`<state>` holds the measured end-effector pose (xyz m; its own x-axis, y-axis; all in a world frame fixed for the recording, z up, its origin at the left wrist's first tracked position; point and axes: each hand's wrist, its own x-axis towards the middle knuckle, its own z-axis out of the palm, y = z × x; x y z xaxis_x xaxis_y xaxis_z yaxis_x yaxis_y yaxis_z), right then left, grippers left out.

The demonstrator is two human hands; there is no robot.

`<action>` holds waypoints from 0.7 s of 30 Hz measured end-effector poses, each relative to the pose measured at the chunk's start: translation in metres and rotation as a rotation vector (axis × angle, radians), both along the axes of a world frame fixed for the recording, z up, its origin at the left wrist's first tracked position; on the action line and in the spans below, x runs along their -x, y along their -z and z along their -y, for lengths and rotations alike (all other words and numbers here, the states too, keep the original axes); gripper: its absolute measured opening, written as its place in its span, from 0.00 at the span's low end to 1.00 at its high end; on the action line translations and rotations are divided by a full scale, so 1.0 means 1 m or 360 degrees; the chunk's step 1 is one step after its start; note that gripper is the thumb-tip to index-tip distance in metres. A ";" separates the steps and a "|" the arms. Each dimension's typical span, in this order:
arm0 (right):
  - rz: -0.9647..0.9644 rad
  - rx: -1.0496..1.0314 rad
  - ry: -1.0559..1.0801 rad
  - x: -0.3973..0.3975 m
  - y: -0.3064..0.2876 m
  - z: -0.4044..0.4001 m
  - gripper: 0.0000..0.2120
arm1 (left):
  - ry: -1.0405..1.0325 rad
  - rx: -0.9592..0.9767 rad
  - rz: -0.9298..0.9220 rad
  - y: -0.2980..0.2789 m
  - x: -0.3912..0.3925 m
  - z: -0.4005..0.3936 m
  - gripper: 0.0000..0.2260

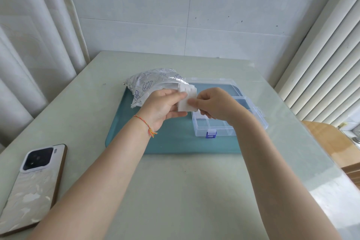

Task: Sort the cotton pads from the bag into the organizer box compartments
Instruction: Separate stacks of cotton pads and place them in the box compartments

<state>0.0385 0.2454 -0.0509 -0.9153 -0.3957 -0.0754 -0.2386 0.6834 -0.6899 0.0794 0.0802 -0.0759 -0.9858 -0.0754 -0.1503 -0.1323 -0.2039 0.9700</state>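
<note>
A stack of white square cotton pads (186, 96) is held in the air between both hands, above the blue mat. My left hand (162, 106) grips the stack from the left, thumb on its front. My right hand (214, 104) pinches the front pad at its right edge. Behind my left hand lies the clear printed bag (150, 82), its mouth facing right. The clear organizer box (220, 126) with a blue latch stands open to the right, partly hidden by my right hand; its lid (214, 84) lies flat behind it. White pads show in one compartment under my right hand.
The blue mat (171, 142) lies on a pale green table (175, 191). A phone (33, 185) lies face down at the table's left front. Curtains hang at the left, a radiator stands at the right, and a wooden surface (329, 142) is beside the table's right edge.
</note>
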 end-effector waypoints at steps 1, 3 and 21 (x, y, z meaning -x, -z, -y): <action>-0.0009 0.0001 0.0004 -0.001 0.000 0.001 0.19 | -0.0007 0.0010 -0.0011 0.001 0.000 0.000 0.06; -0.0024 0.0022 0.0011 -0.001 0.001 0.002 0.20 | -0.0050 -0.0026 -0.0004 0.002 0.001 -0.001 0.06; -0.0724 -0.0449 -0.0240 -0.011 0.014 0.021 0.34 | 0.0091 0.0021 0.0114 0.002 0.001 -0.006 0.08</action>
